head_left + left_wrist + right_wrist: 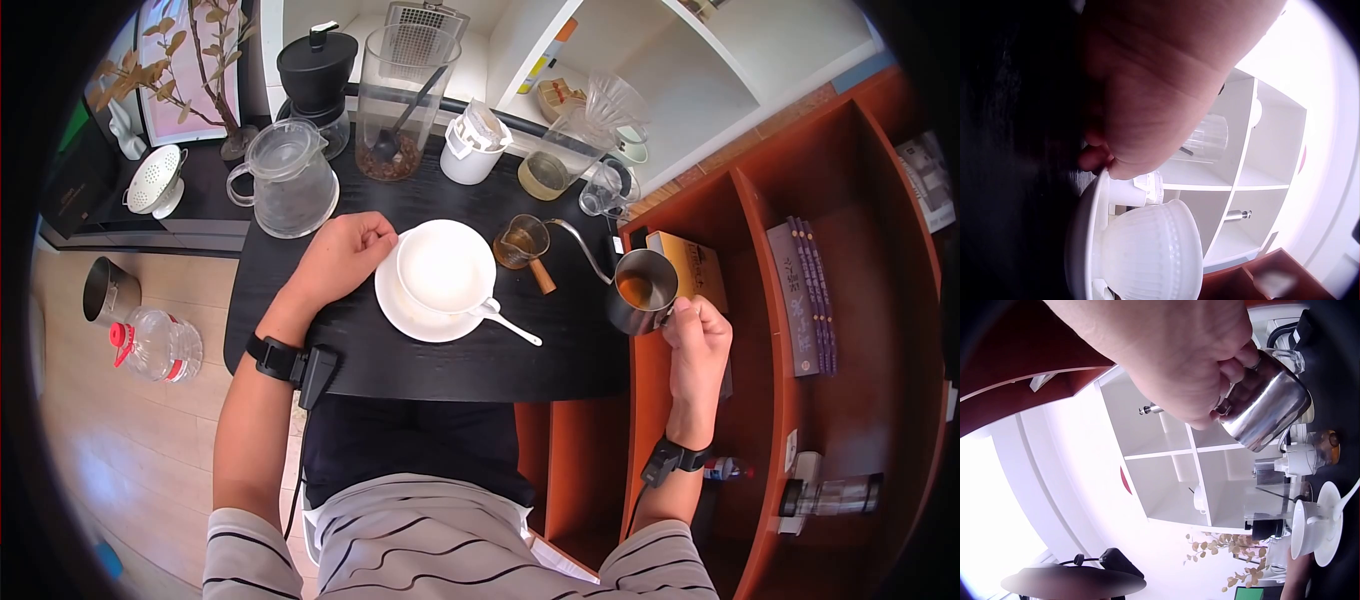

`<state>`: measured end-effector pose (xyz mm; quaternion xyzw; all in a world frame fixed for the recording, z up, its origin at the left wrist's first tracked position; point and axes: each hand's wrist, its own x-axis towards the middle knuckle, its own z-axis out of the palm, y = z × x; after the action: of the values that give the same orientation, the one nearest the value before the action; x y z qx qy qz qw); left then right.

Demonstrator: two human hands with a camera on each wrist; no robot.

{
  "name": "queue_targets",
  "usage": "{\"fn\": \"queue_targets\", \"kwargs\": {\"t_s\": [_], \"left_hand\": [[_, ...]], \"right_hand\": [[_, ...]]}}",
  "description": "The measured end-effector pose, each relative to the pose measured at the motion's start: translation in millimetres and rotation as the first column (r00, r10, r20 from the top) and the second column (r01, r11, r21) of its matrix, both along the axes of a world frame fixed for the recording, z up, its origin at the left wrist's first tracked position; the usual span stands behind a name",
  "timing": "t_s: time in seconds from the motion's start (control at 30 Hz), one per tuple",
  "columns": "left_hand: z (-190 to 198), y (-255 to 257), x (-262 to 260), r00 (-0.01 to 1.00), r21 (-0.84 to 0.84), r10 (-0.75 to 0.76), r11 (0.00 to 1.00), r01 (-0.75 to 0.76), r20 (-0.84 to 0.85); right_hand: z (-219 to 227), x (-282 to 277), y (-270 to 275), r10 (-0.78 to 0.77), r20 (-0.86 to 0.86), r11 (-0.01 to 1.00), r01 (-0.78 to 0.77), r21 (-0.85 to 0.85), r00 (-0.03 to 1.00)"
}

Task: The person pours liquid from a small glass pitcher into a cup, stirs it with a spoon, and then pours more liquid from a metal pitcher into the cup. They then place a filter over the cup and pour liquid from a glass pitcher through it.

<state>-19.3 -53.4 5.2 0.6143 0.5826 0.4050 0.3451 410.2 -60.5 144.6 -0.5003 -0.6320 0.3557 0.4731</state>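
A white cup stands on a white saucer, with a white spoon lying on the saucer's right side. My left hand pinches the saucer's left rim between thumb and fingers; the left wrist view shows those fingertips at the rim beside the ribbed cup. On the right, my right hand grips the handle of a steel gooseneck kettle, raised at the table's right edge. Brownish liquid shows inside it. Between cup and kettle sits a small glass jug with a wooden handle.
Along the back stand a glass server, a black grinder, a tall glass cylinder, a white mug with a drip bag and a glass dripper. A reddish wooden shelf borders the table's right side.
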Motion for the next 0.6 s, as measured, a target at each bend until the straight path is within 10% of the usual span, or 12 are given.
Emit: {"fn": "queue_targets", "kwargs": {"t_s": [0.6], "left_hand": [[2.5, -1.1, 1.2, 1.000, 0.006, 0.005, 1.000, -0.005, -0.005]], "right_hand": [[-65.8, -1.9, 6.8, -0.028, -0.556, 0.999, 0.014, -0.029, 0.831]]}}
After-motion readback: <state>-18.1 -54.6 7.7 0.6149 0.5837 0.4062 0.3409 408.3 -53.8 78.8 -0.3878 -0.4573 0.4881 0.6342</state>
